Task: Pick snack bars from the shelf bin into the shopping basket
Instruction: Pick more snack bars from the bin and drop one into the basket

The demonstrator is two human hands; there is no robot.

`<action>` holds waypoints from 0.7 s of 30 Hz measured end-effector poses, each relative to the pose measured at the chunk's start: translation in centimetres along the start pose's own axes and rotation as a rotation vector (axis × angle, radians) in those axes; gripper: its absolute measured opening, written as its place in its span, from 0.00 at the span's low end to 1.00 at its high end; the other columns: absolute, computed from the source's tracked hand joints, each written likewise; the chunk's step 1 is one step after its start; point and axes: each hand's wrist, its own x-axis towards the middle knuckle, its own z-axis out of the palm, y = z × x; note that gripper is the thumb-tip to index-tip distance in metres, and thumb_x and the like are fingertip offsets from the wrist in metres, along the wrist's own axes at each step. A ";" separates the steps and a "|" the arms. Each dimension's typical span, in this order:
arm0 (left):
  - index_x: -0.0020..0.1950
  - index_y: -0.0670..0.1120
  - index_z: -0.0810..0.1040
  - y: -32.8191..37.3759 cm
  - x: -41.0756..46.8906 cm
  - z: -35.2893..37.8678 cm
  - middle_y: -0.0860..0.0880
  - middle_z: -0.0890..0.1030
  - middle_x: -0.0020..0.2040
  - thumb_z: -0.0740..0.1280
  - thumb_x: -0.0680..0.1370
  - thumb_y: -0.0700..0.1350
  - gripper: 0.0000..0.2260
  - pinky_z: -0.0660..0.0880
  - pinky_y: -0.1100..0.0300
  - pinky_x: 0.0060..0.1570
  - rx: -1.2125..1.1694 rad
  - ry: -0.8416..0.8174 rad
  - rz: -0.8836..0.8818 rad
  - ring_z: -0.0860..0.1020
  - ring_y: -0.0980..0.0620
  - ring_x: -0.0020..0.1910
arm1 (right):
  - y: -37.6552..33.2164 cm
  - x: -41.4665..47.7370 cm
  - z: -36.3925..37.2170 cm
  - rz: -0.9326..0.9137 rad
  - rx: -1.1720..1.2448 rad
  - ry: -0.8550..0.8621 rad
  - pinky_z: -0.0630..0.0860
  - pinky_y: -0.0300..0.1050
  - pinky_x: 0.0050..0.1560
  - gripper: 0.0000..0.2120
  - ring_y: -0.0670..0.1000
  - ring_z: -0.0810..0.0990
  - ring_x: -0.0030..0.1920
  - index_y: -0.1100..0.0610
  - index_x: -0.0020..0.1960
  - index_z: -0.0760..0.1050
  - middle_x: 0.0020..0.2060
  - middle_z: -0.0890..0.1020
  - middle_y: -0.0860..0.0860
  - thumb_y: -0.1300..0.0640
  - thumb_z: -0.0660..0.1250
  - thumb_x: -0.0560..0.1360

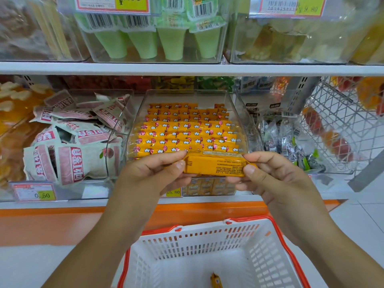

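Observation:
A clear shelf bin point(239, 113) holds several rows of yellow snack bars point(187, 132). In front of the bin's front wall I hold a small stack of yellow snack bars point(216, 165) level, printed back side up. My left hand point(153, 173) pinches its left end and my right hand point(268, 175) pinches its right end. Below my forearms stands the white shopping basket point(207, 242) with an orange rim. One yellow snack bar point(216, 280) lies on the basket's floor at the bottom edge of the view.
A bin of pink-and-white snack packs point(68, 140) sits to the left, a bin of dark wrapped sweets point(291, 142) to the right. A wire basket point(340, 121) hangs at the far right. An upper shelf edge point(187, 68) carries bins of green cones.

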 end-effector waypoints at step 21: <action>0.46 0.61 0.80 -1.8 1.0 -0.3 0.63 0.83 0.41 0.69 0.76 0.52 0.03 0.79 0.67 0.41 0.578 -0.051 0.121 0.81 0.62 0.45 | 1.5 0.9 0.9 0.035 -0.034 0.042 0.81 0.45 0.44 0.26 0.61 0.85 0.47 0.53 0.48 0.79 0.48 0.85 0.58 0.40 0.80 0.57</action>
